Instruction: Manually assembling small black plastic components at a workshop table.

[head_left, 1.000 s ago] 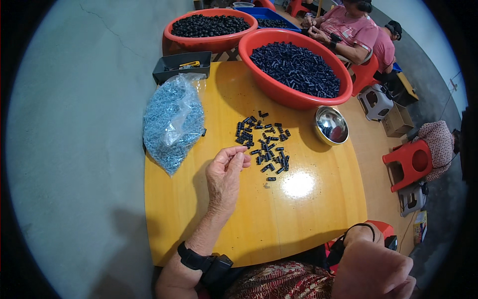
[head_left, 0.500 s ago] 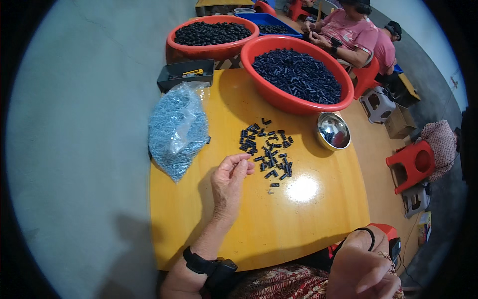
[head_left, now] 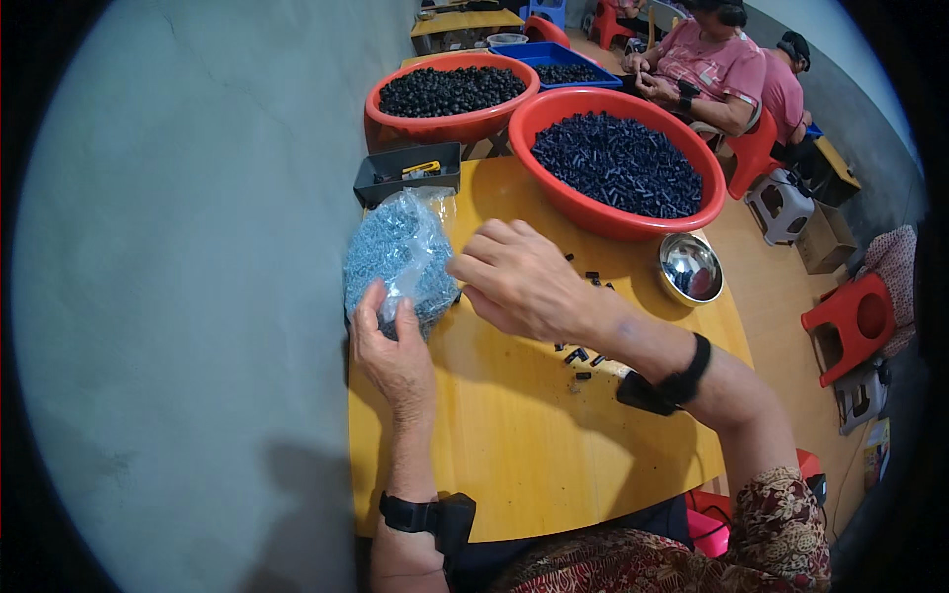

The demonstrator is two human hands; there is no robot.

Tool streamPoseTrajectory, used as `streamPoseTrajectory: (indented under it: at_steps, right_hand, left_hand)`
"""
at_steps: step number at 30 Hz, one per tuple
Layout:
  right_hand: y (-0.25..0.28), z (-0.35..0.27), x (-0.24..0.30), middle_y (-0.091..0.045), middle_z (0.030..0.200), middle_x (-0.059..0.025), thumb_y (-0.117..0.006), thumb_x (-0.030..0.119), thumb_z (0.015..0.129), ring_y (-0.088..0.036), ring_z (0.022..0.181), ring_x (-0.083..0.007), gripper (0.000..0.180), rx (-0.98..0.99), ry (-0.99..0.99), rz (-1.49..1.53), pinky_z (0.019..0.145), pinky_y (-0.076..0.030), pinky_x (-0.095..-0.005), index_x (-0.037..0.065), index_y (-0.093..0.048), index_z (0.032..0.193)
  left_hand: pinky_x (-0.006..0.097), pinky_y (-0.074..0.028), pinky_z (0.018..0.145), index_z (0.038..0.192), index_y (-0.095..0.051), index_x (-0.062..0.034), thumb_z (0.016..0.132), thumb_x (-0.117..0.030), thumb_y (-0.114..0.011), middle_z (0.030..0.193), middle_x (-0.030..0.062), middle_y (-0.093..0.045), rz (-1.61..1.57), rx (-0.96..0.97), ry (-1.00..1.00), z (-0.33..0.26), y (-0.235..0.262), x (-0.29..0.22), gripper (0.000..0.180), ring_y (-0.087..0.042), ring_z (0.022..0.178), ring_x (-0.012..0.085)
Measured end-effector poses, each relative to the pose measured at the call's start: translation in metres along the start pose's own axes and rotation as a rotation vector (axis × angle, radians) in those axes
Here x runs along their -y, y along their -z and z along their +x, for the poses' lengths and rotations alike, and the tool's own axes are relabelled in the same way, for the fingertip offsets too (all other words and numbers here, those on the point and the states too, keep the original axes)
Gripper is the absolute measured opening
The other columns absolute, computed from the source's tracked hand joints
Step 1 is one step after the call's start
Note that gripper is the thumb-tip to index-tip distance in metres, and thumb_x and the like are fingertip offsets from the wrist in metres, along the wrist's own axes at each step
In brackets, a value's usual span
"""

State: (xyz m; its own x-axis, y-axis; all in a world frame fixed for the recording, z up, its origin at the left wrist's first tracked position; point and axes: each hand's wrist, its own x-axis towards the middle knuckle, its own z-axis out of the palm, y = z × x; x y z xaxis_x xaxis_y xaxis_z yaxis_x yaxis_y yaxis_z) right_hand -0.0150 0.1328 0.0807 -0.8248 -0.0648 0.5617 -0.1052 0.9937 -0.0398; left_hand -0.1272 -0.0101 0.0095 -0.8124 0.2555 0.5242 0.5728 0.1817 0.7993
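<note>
Our left hand (head_left: 393,348) rests on the near end of the clear plastic bag of small pale-blue pieces (head_left: 397,259), thumb and fingers closed loosely on the crinkled film at its lower edge. Our right hand (head_left: 519,280) has crossed over from the right and sits just beside the bag's right flank, fingers curled and bunched toward the film; whether they actually pinch it we cannot tell from this angle.

The bag lies straight ahead of the left hand, its long axis running away from us up the left side of the round yellow wooden bench (head_left: 514,445). The left hand is the nearer one, already touching; the right forearm stretches diagonally across the bench top, wrist bent inward.

Under that forearm, scattered small black plastic parts (head_left: 578,356) lie on the bench. Beyond them stands a small shiny steel bowl (head_left: 689,269), then a large red basin of dark parts (head_left: 617,163), and behind the bag a shallow black tray (head_left: 407,176).
</note>
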Motion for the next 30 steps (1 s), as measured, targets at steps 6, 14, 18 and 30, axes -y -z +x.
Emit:
streamPoseTrajectory:
  at_steps: [6,14,18,30]
  right_hand:
    - [-0.074,0.037,-0.035,-0.055,0.091,-0.0064,-0.063,0.010,0.073,-0.054,0.095,-0.0255,0.021,-0.027,0.060,-0.122,0.079,-0.044,-0.0385,0.008,-0.059,0.094]
    - [-0.073,0.064,-0.042,-0.056,0.091,-0.0075,-0.062,0.014,0.075,-0.054,0.093,-0.0252,0.017,-0.205,0.099,-0.090,0.080,-0.045,-0.0371,0.008,-0.058,0.091]
    - [-0.064,0.054,-0.047,-0.056,0.086,-0.0061,-0.061,0.016,0.077,-0.054,0.090,-0.0245,0.012,0.086,0.184,-0.076,0.079,-0.045,-0.0370,0.007,-0.058,0.083]
    - [-0.037,0.064,-0.058,-0.054,0.081,-0.0075,-0.060,0.012,0.077,-0.055,0.083,-0.0261,0.009,-0.168,0.189,-0.137,0.073,-0.047,-0.0379,0.006,-0.052,0.079]
  left_hand:
    - [0.028,-0.048,0.072,0.099,-0.063,0.0010,0.091,-0.011,-0.064,0.086,0.0041,-0.062,-0.462,-0.048,0.247,0.001,-0.001,0.008,0.015,-0.056,0.076,0.0132]
    - [0.036,-0.048,0.074,0.092,-0.068,-0.0064,0.079,-0.005,-0.073,0.085,0.0074,-0.063,-0.017,-0.077,-0.348,-0.008,0.000,-0.009,0.014,-0.062,0.081,0.0246]
    - [0.038,-0.044,0.078,0.091,-0.067,-0.0080,0.079,-0.005,-0.071,0.083,0.0052,-0.062,0.082,-0.004,-0.492,-0.009,-0.002,-0.013,0.013,-0.060,0.080,0.0238]
    - [0.038,-0.045,0.075,0.089,-0.062,-0.0048,0.087,-0.011,-0.067,0.083,0.0070,-0.061,0.014,-0.071,-0.465,-0.008,0.004,-0.013,0.008,-0.058,0.080,0.0251]
